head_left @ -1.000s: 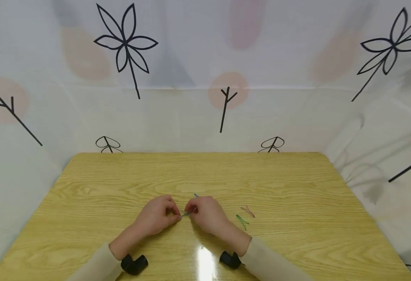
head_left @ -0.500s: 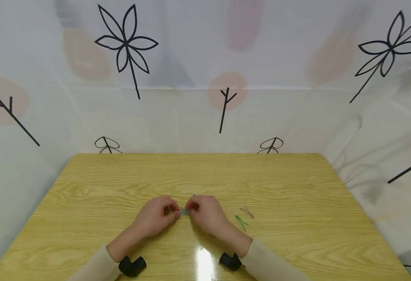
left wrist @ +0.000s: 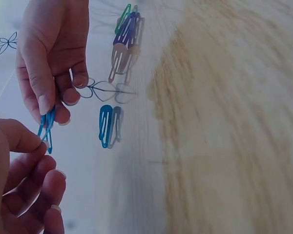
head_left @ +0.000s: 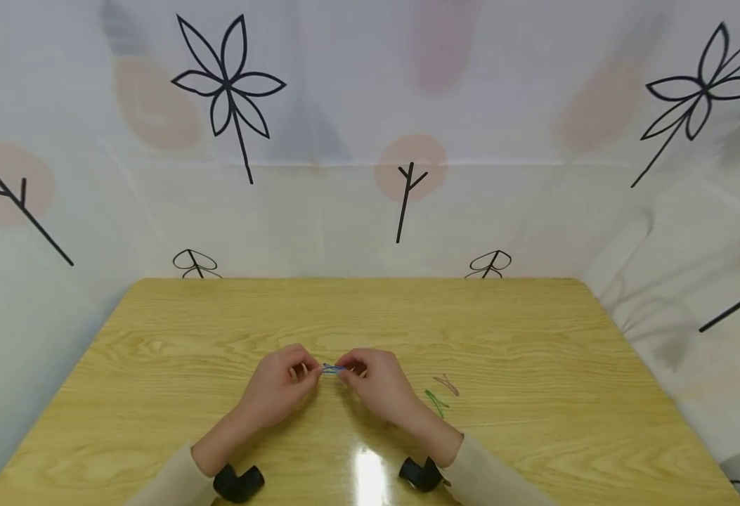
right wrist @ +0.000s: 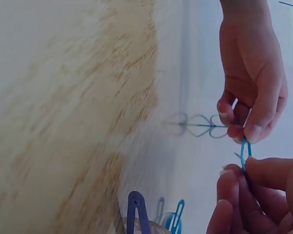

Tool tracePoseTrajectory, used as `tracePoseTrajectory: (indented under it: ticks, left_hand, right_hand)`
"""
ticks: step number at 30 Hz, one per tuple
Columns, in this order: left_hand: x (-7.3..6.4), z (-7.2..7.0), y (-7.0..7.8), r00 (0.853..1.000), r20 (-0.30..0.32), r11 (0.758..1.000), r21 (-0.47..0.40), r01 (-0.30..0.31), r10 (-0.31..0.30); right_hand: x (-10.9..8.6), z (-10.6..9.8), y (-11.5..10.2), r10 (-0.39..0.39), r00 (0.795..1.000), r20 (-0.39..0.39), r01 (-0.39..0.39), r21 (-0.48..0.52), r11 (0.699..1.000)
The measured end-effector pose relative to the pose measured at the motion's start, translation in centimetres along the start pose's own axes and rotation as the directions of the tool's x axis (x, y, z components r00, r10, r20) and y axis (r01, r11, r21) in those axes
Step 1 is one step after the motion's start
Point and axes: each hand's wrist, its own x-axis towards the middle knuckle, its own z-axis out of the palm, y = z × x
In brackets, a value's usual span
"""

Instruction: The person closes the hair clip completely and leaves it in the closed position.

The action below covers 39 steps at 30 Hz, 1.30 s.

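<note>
A blue snap hair clip is stretched between both hands over the middle of the table. My left hand pinches one end between thumb and forefinger. At the other end, my right hand grips it the same way. Seen from the left wrist, the clip has its arms spread apart, its upper end covered by the right fingers. The right wrist view shows the clip between both sets of fingertips. Another blue hair clip lies on the table beyond the hands.
Right of my right hand lie a pink hair clip and a green hair clip. A purple hair clip shows low in the right wrist view. The wooden table ends at a patterned cloth backdrop.
Both hands have shifted slightly away from the body, carrying the blue hair clip between them. More of that clip now shows in the gap. The pink and green clips stay put.
</note>
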Motion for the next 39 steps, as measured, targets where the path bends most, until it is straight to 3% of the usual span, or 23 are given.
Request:
tracePoseTrajectory:
  ticks: [6, 11, 16, 39]
  left_hand:
    - [-0.25, 0.09, -0.14, 1.0, -0.002, 0.998, -0.065, -0.01, 0.01]
    - [-0.36, 0.02, -0.04, 0.997, 0.083, 0.988, -0.154, 0.002, 0.011]
    - [-0.49, 0.0, 0.05, 0.991, 0.133, 0.984, -0.178, 0.015, 0.009]
    - [-0.67, -0.18, 0.55, 0.996, 0.093, 0.986, -0.165, -0.002, 0.018]
  right_hand:
    - [-0.32, -0.04, 0.37, 0.001, 1.0, -0.019, 0.0, 0.061, 0.998]
    - [-0.5, -0.12, 0.55, -0.002, 1.0, -0.029, 0.005, 0.101, 0.995]
    - [-0.6, -0.24, 0.48, -0.001, 0.999, -0.034, 0.005, 0.121, 0.993]
    - [-0.73, -0.09, 0.25, 0.019, 1.0, -0.001, -0.019, 0.191, 0.981]
